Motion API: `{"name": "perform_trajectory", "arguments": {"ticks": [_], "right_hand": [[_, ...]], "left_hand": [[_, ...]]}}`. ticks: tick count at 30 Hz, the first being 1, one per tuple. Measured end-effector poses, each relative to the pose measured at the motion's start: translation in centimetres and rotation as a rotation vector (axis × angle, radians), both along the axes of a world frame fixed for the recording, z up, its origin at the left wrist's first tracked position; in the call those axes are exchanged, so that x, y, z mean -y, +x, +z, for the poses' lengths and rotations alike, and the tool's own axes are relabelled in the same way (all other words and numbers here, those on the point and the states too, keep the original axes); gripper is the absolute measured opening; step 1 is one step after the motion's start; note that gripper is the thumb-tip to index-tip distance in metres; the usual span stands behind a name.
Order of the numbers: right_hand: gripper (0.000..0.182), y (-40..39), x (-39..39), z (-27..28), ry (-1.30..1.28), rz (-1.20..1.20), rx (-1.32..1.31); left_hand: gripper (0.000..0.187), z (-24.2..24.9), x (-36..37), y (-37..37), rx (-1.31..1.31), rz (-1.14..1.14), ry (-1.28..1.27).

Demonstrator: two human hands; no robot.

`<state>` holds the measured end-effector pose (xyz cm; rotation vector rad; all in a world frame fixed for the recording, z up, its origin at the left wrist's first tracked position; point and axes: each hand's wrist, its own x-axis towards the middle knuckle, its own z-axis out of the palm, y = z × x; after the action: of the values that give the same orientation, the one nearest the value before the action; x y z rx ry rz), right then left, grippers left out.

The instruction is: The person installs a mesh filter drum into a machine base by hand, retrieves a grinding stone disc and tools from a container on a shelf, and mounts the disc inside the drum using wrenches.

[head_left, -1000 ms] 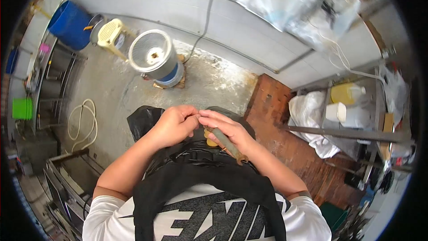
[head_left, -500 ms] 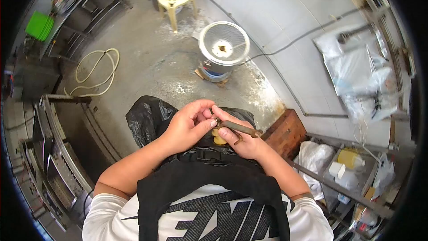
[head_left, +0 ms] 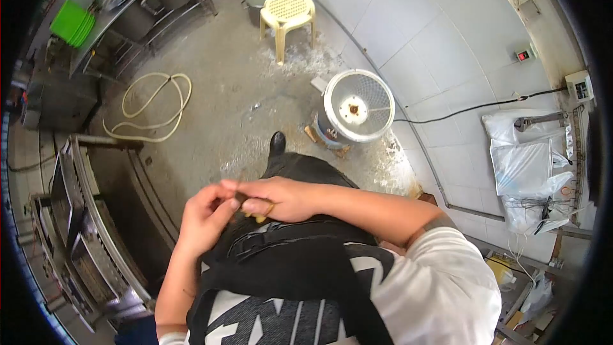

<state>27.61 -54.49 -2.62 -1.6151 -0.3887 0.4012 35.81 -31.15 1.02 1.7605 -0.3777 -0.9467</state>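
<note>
My right hand [head_left: 284,197] is closed over a dark, stick-like tool [head_left: 241,197]; only a short end of it shows between my hands. A small yellowish piece [head_left: 260,218] peeks out under that hand's fingers. My left hand [head_left: 204,209] meets it from the left, and its fingertips pinch the tool's exposed end. Both hands hover in front of my chest, above a black apron [head_left: 300,262] and a black plastic bag [head_left: 306,169] on my lap.
A round perforated metal drum [head_left: 357,105] stands on the wet concrete floor ahead, its cable running along the tiled wall. A white plastic stool [head_left: 287,9], a coiled hose [head_left: 153,105], steel racks [head_left: 83,217] at left, green trays [head_left: 73,22] and hanging plastic bags [head_left: 530,172] surround me.
My view has swung left and my body has turned. Both hands moved left and lower in view, and the tool that lay visible across my right palm is now mostly hidden.
</note>
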Motion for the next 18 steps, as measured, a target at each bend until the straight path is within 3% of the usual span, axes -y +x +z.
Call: {"name": "perform_trajectory", "arguments": {"ticks": [3,5,7,8,10,11,12,14,15,16,18], "right_hand": [[0.061,6.9,0.1,-2.2,0.153,-0.035,0.182],[0.058,11.0,0.7,-1.6,0.255,0.001,0.011],[0.054,14.5,2.0,-0.5,0.219,-0.019,0.000],[0.051,16.3,2.8,0.2,0.171,-0.025,-0.003],[0.040,19.3,4.2,1.0,0.144,-0.053,0.087],[0.037,20.6,4.4,0.5,0.121,-0.082,0.204],[0.033,21.9,4.6,0.5,0.100,-0.105,0.324],[0.028,23.8,6.0,1.5,0.030,-0.064,0.277],[0.028,24.9,6.8,1.9,-0.050,-0.060,0.237],[0.028,25.9,7.5,2.2,-0.129,-0.057,0.197],[0.029,27.9,9.0,1.8,-0.112,-0.066,0.235]], "left_hand": [[0.012,-1.6,0.4,4.6,0.146,0.064,-0.095],[0.013,-0.3,1.2,8.1,0.092,0.135,-0.069],[0.018,2.2,2.8,11.3,0.088,0.264,-0.052],[0.011,2.5,3.2,13.2,0.170,0.281,-0.085],[0.025,3.4,3.5,17.2,0.055,0.407,-0.132],[0.050,4.2,3.5,19.1,-0.056,0.357,-0.214],[0.050,5.4,4.1,20.8,-0.045,0.371,-0.220],[0.063,7.2,5.7,23.7,-0.561,0.129,-0.250],[0.056,6.8,6.2,24.8,-0.546,0.114,-0.204],[0.037,7.2,7.3,25.8,-0.522,0.087,-0.144],[0.034,6.2,8.4,28.5,-0.570,-0.037,-0.117]]}}
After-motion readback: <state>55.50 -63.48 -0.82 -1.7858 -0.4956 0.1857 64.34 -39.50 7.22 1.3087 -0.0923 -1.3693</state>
